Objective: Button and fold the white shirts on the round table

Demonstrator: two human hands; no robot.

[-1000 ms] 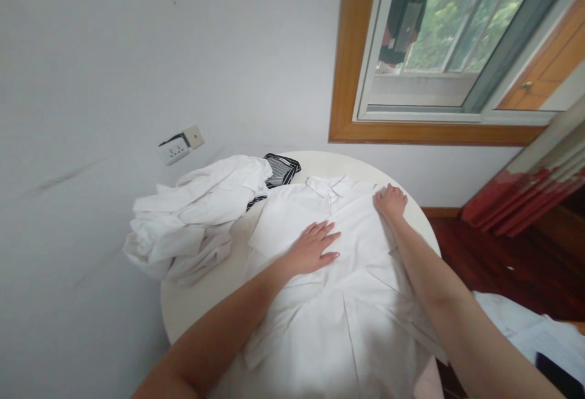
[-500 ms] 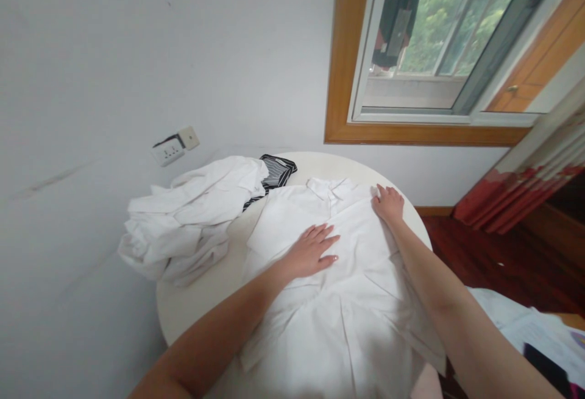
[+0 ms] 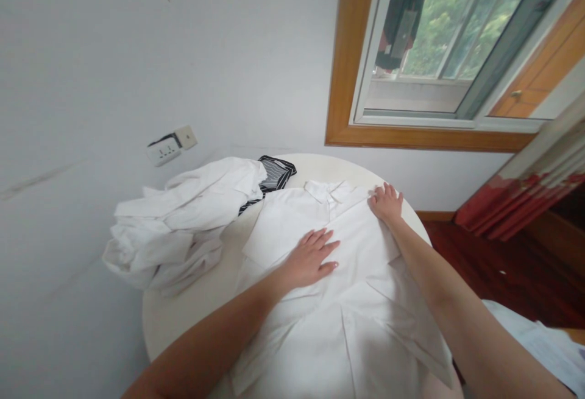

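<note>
Has a white garment spread over the round white counter, with the lower end nearest. Lays the left hand flat on the garment's middle, palm down, with fingers spread wide. Has a heap of white cloth to the left. Rests the right hand on the shoulder at the right, near the counter's edge, with fingers bent; cannot tell about any cloth pinched beneath. Shows the collar left of that hand, then a black-and-white striped cloth partly hidden by the heap. Has a wall socket beyond, and a wood-framed window to the right.
</note>
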